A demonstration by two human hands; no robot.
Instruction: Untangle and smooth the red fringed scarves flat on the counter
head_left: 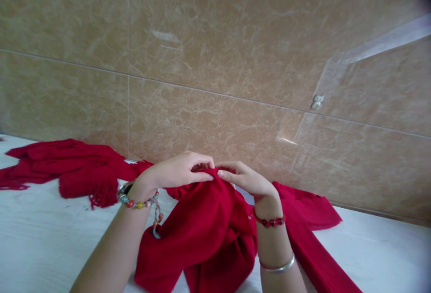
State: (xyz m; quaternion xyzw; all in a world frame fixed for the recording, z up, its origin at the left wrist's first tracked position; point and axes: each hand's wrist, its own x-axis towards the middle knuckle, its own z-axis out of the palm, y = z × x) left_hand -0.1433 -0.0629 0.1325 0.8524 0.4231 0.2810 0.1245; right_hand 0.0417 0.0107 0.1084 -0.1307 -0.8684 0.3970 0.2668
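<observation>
Left hand [178,169] is pinching red cloth [198,225], right hand [247,178] is gripping it alongside, fringed cloth [84,163] is lying leftward on white surface [50,234].

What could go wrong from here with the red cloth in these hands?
The left hand and right hand pinch the red cloth at one small spot, so its loose folds might slip from the grip. The dangling strand on the beaded bracelet, close to those folds, could snag them.
</observation>
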